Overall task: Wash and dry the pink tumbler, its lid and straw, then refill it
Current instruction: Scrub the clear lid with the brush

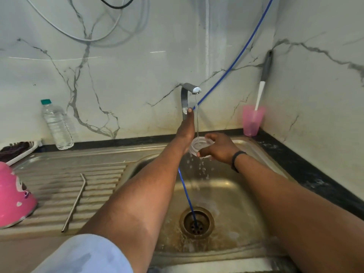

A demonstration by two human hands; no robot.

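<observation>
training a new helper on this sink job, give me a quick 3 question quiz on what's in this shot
1. True or false: the metal straw lies inside the sink basin.
2. What does the right hand hold under the running water: A the clear lid, B the pink tumbler, C the water bottle?
3. What is the left hand touching?

Key
1. False: it lies on the ribbed drainboard.
2. A.
3. The tap, with a fingertip on its upright.
</observation>
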